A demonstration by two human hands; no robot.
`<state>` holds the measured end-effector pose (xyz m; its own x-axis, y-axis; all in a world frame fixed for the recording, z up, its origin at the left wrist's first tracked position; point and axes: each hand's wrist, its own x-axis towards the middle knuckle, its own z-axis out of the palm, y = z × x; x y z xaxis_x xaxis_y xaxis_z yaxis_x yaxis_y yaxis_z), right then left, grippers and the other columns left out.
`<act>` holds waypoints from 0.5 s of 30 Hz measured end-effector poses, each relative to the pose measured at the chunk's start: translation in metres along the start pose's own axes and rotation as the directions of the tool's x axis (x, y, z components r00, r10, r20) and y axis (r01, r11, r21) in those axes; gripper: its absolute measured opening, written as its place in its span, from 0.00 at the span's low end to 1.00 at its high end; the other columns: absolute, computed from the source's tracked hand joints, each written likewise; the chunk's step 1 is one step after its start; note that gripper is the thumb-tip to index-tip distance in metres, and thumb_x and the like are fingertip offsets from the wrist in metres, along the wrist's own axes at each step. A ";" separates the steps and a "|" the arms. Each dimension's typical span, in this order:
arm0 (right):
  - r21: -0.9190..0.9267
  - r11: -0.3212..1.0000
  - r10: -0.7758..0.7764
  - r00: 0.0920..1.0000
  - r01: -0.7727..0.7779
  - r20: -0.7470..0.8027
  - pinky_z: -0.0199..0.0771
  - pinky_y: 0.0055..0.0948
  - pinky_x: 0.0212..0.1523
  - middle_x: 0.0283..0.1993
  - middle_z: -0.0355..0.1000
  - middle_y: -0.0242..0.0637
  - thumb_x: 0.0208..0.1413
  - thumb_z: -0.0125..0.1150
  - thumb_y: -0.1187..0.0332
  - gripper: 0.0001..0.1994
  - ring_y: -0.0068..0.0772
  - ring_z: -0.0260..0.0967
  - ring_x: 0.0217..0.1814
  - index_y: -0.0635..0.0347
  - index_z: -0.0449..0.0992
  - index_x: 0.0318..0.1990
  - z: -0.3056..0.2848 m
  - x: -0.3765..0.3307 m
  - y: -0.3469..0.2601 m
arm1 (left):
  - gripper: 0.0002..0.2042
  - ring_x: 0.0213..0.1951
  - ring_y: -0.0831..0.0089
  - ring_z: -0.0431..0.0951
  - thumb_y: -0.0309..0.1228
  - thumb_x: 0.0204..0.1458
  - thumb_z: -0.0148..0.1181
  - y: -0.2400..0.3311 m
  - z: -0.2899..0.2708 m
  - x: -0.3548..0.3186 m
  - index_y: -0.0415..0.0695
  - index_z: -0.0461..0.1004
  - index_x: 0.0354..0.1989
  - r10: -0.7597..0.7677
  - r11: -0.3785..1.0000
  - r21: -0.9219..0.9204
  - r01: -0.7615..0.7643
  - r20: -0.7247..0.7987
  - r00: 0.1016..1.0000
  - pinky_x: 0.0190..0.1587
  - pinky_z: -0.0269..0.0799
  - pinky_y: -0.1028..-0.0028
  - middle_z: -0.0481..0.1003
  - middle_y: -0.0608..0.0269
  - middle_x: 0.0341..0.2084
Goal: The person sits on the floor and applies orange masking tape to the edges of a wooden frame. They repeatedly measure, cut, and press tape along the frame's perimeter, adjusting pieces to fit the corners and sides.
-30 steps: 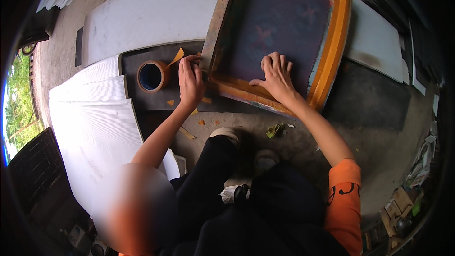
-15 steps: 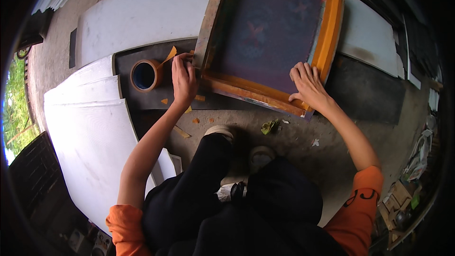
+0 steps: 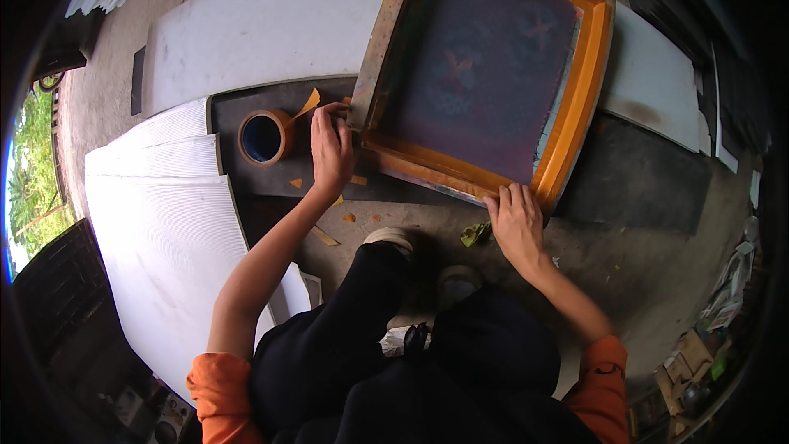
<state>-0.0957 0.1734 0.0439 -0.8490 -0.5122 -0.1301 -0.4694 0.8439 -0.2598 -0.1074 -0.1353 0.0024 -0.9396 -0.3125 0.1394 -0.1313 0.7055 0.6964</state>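
A wooden screen printing frame [image 3: 393, 16] with dark mesh [image 3: 485, 66] tilts across the upper middle. Brown tape [image 3: 569, 127] lines its inner right and near sides. My left hand [image 3: 333, 152] is closed at the frame's lower left side, fingers bent against the wood; its fingertips are partly hidden. At the near rim, towards the right corner, my right hand [image 3: 518, 226] has its fingers hooked over the edge, thumb at the outer face. Left of my left hand stands a brown tape roll [image 3: 282, 119] with a loose end [image 3: 306, 104] sticking up.
Under the frame lies a dark board [image 3: 649, 168]. White panels [image 3: 271, 25] reach back, and ribbed white sheets [image 3: 156, 230] lie at the left. Tape scraps [image 3: 325, 236] and a crumpled green piece [image 3: 473, 234] are on the floor. Boxes and clutter [image 3: 690, 353] stand at the right.
My right hand has moved from the frame's inner right corner down and left onto its near rim. My left hand stays at the left side. The whole view has shifted slightly.
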 end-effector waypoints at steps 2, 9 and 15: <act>0.022 1.000 -0.016 0.995 0.019 -0.101 0.69 0.35 0.41 0.33 0.66 0.43 0.56 0.55 0.64 0.12 0.41 0.66 0.40 0.67 0.72 0.33 0.009 0.011 -0.014 | 0.09 0.40 0.53 0.68 0.23 0.55 0.43 0.000 -0.001 0.000 0.35 0.64 0.42 -0.014 1.000 -0.014 0.014 0.003 1.000 0.46 0.63 0.61 0.66 0.49 0.35; 0.137 0.982 -0.112 0.984 0.131 -0.139 0.70 0.32 0.40 0.32 0.66 0.40 0.56 0.54 0.66 0.11 0.37 0.66 0.39 0.66 0.73 0.29 0.033 0.069 -0.079 | 0.09 0.41 0.51 0.67 0.23 0.53 0.44 0.002 0.002 0.002 0.35 0.64 0.42 -0.032 0.999 -0.033 0.031 -0.013 0.999 0.46 0.63 0.61 0.66 0.48 0.36; 0.220 0.952 -0.179 0.970 0.214 -0.166 0.70 0.32 0.41 0.32 0.66 0.40 0.55 0.54 0.68 0.09 0.36 0.65 0.38 0.66 0.74 0.28 0.046 0.104 -0.118 | 0.10 0.40 0.51 0.67 0.22 0.52 0.45 -0.001 0.001 0.001 0.35 0.64 0.42 -0.036 0.997 -0.070 0.034 -0.022 0.999 0.46 0.63 0.60 0.66 0.47 0.36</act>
<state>-0.1169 0.0131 0.0173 -0.7793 -0.6216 0.0790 -0.5747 0.6588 -0.4855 -0.1083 -0.1354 0.0013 -0.9274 -0.3510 0.1296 -0.1409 0.6485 0.7481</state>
